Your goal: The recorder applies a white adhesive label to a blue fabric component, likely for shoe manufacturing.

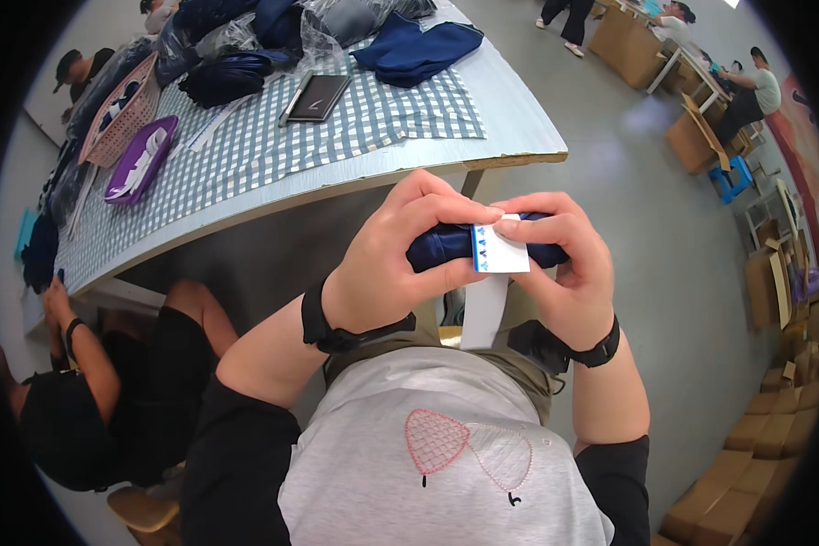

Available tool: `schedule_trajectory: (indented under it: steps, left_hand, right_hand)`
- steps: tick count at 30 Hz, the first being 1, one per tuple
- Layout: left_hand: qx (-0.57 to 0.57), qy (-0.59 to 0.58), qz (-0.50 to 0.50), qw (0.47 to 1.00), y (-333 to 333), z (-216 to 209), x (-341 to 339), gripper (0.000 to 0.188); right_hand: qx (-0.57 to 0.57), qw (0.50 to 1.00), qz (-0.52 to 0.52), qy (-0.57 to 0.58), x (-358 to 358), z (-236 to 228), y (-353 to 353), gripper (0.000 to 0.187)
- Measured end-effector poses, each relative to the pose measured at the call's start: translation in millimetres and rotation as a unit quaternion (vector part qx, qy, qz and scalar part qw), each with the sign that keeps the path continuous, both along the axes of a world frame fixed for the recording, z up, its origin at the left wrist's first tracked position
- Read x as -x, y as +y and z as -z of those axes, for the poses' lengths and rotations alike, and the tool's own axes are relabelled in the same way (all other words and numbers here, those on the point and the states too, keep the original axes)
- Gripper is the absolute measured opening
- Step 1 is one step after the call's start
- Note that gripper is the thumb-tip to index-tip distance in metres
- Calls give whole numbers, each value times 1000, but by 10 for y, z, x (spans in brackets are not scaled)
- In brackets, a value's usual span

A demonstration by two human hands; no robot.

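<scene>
From my head camera, looking down: I have a rolled bundle of dark blue cloth (446, 244) held in front of my chest, off the table (519, 136) and just near of its edge. My left hand (400, 259) is wrapped around the left end of the roll, fingers curled over the top and thumb under, clamped on it. My right hand (555, 264) closes on the right end in the same way, and its thumb presses down on a white paper band (500, 250) with a blue printed edge that lies across the middle of the roll. A long tail of that band hangs straight down between my wrists.

The cloth looks soft and light — it dents under my fingers and would spring loose if I let the roll go, so I judge it wants a firm squeeze at both ends. The fabric has a slight sheen and may be slippery. The band is thin and stiff enough to crease or tear, so it is best pinched flat where it crosses the roll.

On the far side of the table lie more dark blue garments (419, 50), a checked cloth (337, 127), a purple tray (141, 159) and a pink basket (123, 109). Another person (91, 400) sits low at my left.
</scene>
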State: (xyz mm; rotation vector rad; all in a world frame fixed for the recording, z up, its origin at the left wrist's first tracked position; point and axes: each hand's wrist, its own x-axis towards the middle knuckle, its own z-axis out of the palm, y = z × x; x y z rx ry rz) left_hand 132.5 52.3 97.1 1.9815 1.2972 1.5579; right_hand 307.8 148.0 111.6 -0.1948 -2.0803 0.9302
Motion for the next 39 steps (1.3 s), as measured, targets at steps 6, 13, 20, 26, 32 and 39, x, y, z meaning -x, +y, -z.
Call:
schedule_trajectory:
  steps: [6, 13, 20, 26, 32, 39]
  left_hand:
    - [-21, -7, 24, 999, -56, -56, -1, 36]
    - [2, -83, 49, 995, -30, -2, -36, 43]
    - [13, -117, 30, 993, -68, -5, -50, 42]
    - [-37, -173, 26, 984, -101, 27, -142, 43]
    - [-56, -61, 17, 996, -143, 39, -1, 43]
    - [-85, -107, 4, 991, -103, 48, -51, 42]
  right_hand:
    - [-44, 999, -14, 0, -30, -97, -57, 25]
    - [-39, 999, -19, 16, -41, -70, -46, 27]
    - [-3, 999, -32, 40, -18, -10, -55, 27]
    - [12, 997, -49, 54, -23, 15, -90, 29]
    - [38, 995, -68, 69, -4, 36, -100, 32]
    - [-5, 997, -66, 46, -9, 4, -61, 33]
